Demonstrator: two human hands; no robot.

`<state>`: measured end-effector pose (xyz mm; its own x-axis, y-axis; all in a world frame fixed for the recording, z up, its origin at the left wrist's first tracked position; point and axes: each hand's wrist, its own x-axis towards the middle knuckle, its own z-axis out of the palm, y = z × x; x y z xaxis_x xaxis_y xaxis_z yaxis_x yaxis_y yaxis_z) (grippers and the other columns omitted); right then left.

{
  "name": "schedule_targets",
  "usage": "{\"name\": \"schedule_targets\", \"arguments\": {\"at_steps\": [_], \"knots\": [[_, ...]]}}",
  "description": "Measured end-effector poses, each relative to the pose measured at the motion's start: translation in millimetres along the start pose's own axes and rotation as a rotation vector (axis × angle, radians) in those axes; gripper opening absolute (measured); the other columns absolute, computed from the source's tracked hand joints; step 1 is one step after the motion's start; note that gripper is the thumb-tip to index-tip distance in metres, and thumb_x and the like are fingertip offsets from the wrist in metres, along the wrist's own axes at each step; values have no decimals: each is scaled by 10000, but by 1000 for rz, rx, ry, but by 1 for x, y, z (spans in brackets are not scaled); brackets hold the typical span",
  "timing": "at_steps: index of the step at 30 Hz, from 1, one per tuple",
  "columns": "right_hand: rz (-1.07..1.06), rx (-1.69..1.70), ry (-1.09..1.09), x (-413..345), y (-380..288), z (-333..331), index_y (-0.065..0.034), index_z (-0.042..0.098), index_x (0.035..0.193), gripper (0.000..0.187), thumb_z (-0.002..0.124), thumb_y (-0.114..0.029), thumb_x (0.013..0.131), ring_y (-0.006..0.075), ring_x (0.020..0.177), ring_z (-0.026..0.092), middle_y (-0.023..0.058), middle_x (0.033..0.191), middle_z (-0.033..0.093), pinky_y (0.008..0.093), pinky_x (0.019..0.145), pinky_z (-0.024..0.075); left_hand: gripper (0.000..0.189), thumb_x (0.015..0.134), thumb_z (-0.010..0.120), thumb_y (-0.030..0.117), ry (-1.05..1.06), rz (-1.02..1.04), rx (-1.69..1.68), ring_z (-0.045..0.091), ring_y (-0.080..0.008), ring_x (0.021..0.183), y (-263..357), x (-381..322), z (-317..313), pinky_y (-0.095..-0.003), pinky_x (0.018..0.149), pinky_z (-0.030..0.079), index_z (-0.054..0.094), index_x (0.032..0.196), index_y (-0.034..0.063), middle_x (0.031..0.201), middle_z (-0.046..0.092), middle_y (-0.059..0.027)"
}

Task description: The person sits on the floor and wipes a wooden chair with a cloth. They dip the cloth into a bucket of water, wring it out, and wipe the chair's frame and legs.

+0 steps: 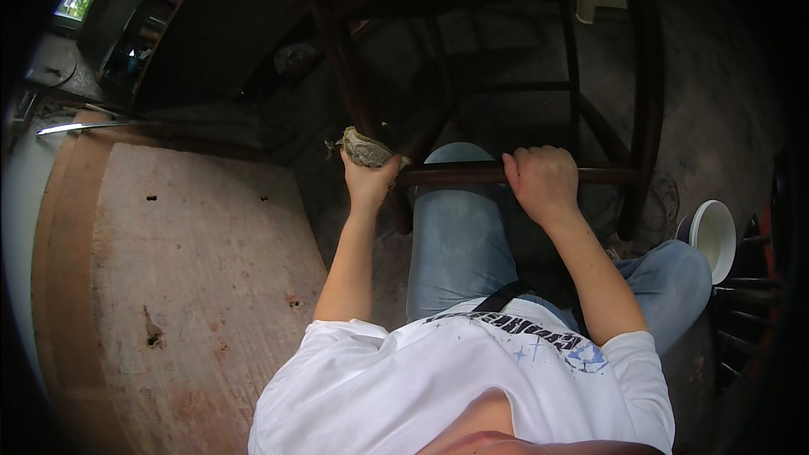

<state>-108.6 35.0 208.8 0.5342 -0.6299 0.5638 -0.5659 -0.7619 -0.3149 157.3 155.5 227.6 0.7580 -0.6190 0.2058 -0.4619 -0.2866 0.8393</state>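
Note:
A dark wooden chair or stool frame (646, 95) stands before me, its lower rung (455, 173) crossing above my jeans-clad knee. My right hand (545, 182) grips this rung right of the knee, knuckles up. In my left hand (371, 177) is a crumpled, greyish-green cloth or pad (365, 149) with ragged edges, held close to the joint of the rung and the left leg of the frame. Some of the fingers of my left hand are hidden under the cloth. The upper part of the frame is lost in shadow.
A worn wooden board (202, 278) with holes lies to my left, a thin metal strip or blade (76, 127) near its far end. A white-rimmed bucket (714, 243) stands by my right knee. Dark slatted pieces (746, 303) are at the right edge. A pale object (591, 7) lies beyond the frame.

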Motion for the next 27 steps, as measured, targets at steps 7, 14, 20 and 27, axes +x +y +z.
{"name": "schedule_targets", "arguments": {"at_steps": [7,14,20,27], "knots": [[24,-8,-55,6,2,2,-78,612,642,342,605,-267,927,276,610,592,88,615,608,410,619,471,1135,580,906,170,225,386,650,516,-386,1221,43,17,6,-458,981,483,244,1502,131,1357,431,-214],[-5,-40,11,10,4,4,-91,615,599,369,632,-293,907,249,560,580,74,569,596,383,591,459,1158,613,889,108,263,317,577,465,-411,1272,47,16,21,-477,1017,462,183,1530,143,1406,372,-214],[27,-22,-86,3,2,-1,-77,618,648,330,612,-260,923,266,604,592,82,608,600,401,615,474,991,680,869,107,99,300,206,542,-285,1201,15,4,5,-393,986,476,282,1478,90,1366,476,-149],[2,-8,-45,3,4,0,-80,613,658,317,618,-258,920,262,604,592,81,613,599,397,610,474,696,845,765,80,-215,-113,-398,587,-167,1105,-43,-12,-14,-325,973,477,371,1419,68,1228,593,-70]]}}
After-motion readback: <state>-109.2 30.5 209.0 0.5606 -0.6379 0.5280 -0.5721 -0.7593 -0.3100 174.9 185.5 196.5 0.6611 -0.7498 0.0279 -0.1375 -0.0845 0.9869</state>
